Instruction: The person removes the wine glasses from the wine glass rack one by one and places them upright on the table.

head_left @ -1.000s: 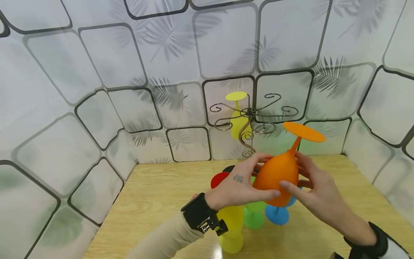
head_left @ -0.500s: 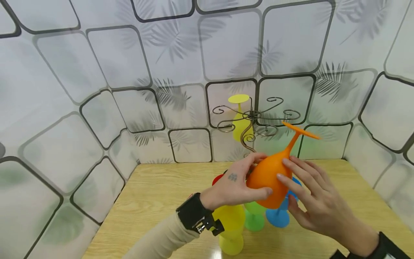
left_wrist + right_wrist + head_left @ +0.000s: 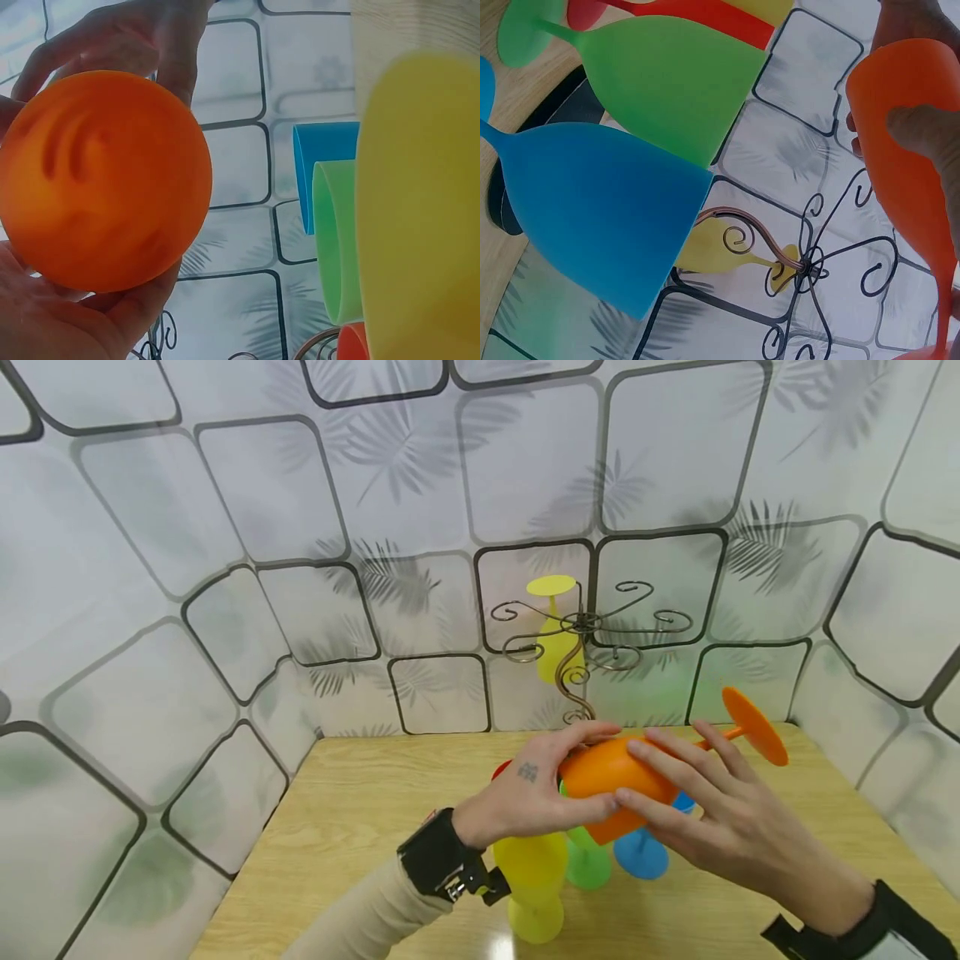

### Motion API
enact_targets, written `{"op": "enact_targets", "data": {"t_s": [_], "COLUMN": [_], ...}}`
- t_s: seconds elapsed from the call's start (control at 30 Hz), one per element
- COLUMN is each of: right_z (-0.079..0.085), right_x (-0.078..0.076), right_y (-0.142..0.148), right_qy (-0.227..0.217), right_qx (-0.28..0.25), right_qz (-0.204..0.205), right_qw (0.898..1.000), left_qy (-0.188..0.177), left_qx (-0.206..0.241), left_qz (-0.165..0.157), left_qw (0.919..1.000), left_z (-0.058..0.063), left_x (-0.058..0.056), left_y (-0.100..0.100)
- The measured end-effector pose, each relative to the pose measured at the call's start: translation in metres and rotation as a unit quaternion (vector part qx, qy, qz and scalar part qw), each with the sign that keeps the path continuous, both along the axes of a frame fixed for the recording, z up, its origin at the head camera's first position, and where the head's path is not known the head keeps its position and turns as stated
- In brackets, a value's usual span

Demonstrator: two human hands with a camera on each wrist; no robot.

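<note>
An orange plastic goblet (image 3: 611,768) is held in the air over the table, lying nearly on its side with its foot to the right. My left hand (image 3: 528,785) grips the bowl close to the rim, thumb in front and fingers behind. Around the bowl and stem end, my right hand (image 3: 731,818) lays its fingers along the top, its thumb against the front. The left wrist view faces the round mouth end of the goblet (image 3: 105,180). In the right wrist view a thumb presses the side of the orange bowl (image 3: 904,180).
Yellow (image 3: 532,868), green (image 3: 588,864) and blue (image 3: 641,856) goblets stand upright below my hands; a red goblet (image 3: 501,768) is mostly hidden. Behind rises a metal rack (image 3: 581,622) with curled arms, a yellow goblet (image 3: 558,652) hanging upside down on it. Patterned curtains (image 3: 442,602) surround the table (image 3: 375,827).
The orange goblet has tipped from foot-up to nearly level, its foot swinging right and down. My right hand has shifted its fingers over the top of the bowl and stem.
</note>
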State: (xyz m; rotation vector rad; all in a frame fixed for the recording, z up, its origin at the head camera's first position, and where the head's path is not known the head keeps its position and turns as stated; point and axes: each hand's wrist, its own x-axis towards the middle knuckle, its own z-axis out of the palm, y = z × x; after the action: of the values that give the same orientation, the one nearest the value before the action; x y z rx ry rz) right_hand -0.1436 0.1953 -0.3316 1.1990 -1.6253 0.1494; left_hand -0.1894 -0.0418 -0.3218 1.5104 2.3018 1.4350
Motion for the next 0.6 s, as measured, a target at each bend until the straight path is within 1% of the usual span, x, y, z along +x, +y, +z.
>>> {"op": "enact_targets", "data": {"t_s": [0.1,0.2,0.3,0.43,0.53,0.6], "right_z": [0.001,0.001,-0.001,-0.007,-0.013,-0.017], "right_x": [0.003,0.005,0.008,0.014,0.020,0.022], "right_y": [0.000,-0.002,-0.003,-0.002,0.000,0.001], "right_qy": [-0.024,-0.029,-0.013,-0.007,-0.031,-0.052], "right_qx": [-0.008,-0.027,-0.048,-0.062,-0.067,-0.073], "right_qz": [0.005,0.004,-0.017,-0.053,-0.072,-0.083], "right_qw": [1.000,0.999,0.999,0.997,0.995,0.993], "left_qy": [0.005,0.018,0.029,0.023,0.017,0.021], "left_qx": [0.017,0.034,0.046,0.059,0.060,0.052], "left_qz": [-0.005,-0.010,-0.015,-0.027,-0.032,-0.027], "left_qw": [0.9998,0.9992,0.9984,0.9977,0.9975,0.9980], "left_z": [0.001,0.001,0.001,0.000,0.001,0.002], "left_x": [0.002,0.003,0.005,0.006,0.007,0.008], "left_y": [-0.001,-0.001,-0.001,0.000,0.002,0.003]}}
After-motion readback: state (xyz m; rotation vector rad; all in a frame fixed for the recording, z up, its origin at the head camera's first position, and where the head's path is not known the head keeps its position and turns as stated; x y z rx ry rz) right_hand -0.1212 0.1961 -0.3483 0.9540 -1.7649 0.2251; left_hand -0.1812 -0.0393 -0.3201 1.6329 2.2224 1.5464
